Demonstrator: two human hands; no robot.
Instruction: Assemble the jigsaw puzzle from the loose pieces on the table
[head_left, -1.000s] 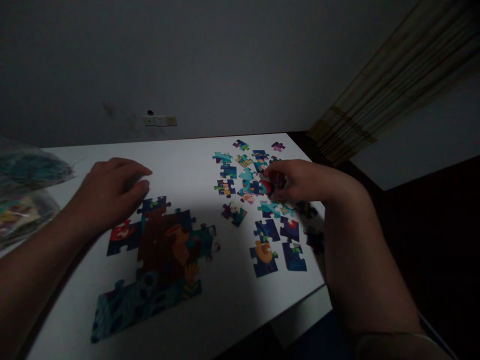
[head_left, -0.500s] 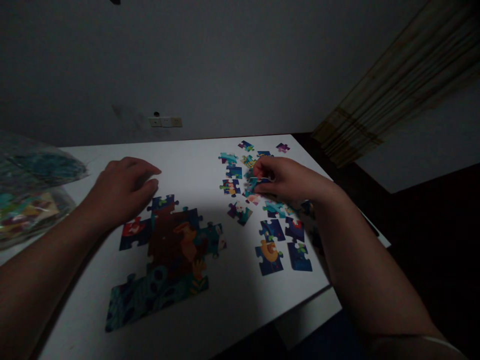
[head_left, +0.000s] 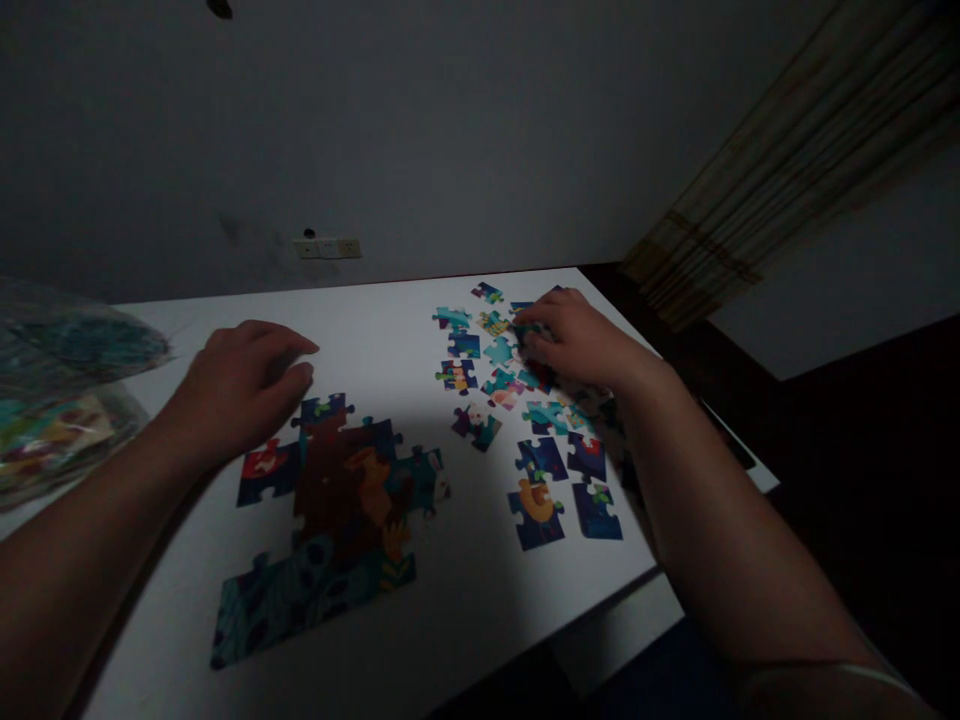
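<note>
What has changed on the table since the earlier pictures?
The right hand has moved farther away across the loose pieces since the last picture, uncovering more of the pale teal piece. I can't tell whether it has taken or released one. The left hand and the joined puzzle section stayed put.

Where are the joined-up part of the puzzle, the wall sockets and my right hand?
Joined-up part of the puzzle (head_left: 326, 485): head view, on its dark brown middle.
Wall sockets (head_left: 328, 248): head view, on the middle panel.
Right hand (head_left: 576, 335): head view, on the back of the hand.
</note>
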